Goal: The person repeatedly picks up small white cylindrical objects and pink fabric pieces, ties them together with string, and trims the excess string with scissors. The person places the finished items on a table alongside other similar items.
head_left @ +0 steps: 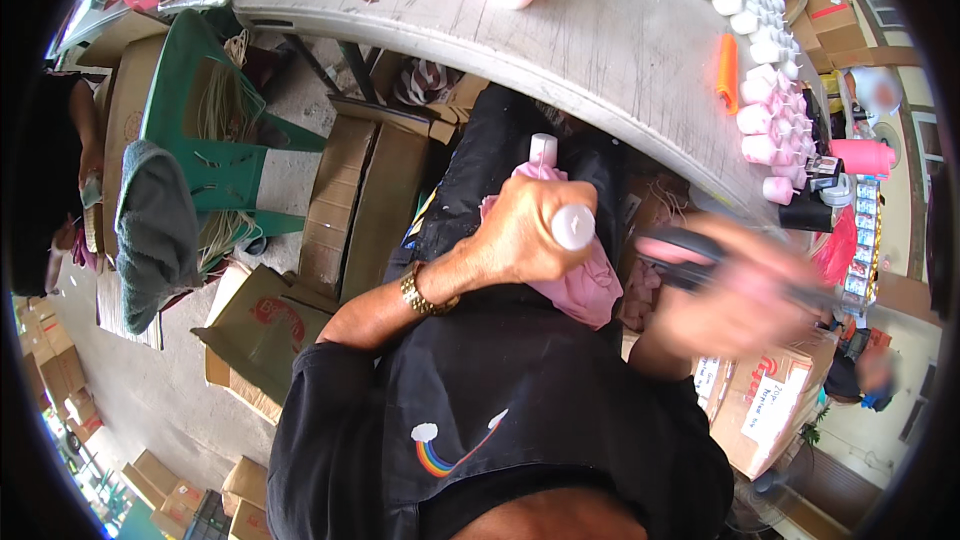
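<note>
My left hand (535, 230) is wrapped around a pale pink cylinder that looks like a candle (572, 227). Its rounded end with a small white spot at the centre sticks out beside the thumb, and a whitish end shows past the far side of the fist. Beneath that hand a pink cloth (585, 290) drapes over my lap. My right hand (735, 295), smeared by motion, grips a long dark tool with a pink part (690, 245); its exact kind is too blurred to tell. The two hands are apart, over my lap.
On the grey table (560, 40) ahead stand rows of white candles (740, 10) and pink ones (765, 125) along the right. An orange tool (727, 75) lies near them. A green chair (200, 130) with a grey towel (155, 230) and cardboard boxes (345, 205) are at left. Another person (60, 160) stands far left.
</note>
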Action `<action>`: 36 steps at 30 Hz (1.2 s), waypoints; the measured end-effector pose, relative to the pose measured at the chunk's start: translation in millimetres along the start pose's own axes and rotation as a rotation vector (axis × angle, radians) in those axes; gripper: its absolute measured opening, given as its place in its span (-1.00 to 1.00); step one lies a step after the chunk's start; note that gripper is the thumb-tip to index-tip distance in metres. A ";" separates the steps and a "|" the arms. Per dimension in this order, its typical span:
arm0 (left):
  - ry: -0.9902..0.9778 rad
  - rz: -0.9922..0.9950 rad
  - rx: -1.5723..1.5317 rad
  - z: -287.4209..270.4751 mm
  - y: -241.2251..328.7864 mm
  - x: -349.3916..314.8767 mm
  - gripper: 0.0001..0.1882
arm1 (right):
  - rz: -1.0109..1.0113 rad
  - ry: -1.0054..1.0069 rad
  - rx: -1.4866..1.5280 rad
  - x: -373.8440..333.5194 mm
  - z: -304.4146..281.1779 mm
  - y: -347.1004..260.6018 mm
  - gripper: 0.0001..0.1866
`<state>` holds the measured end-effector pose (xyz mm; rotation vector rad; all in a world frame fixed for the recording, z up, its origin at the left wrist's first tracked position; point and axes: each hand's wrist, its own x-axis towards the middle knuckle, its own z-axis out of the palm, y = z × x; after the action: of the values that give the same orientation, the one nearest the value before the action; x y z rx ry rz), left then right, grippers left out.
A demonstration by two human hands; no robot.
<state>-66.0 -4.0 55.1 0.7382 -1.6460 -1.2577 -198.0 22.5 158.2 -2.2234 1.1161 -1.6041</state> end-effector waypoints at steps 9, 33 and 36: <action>-0.024 0.039 0.003 1.1 -4.4 2.4 -0.79 | -0.011 -0.128 -0.341 -9.6 10.7 6.9 -0.84; -0.128 -0.027 -0.076 -3.5 13.6 11.6 -0.71 | 0.813 0.203 0.346 -58.3 -33.6 34.1 -0.83; -0.079 -0.022 0.007 -19.2 18.9 13.5 -0.67 | 0.966 -0.122 0.720 -79.7 -37.6 32.8 -0.47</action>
<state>-52.9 -17.8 78.5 0.7204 -1.7116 -1.3118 -257.0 62.1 96.6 -1.0338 1.0705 -1.1314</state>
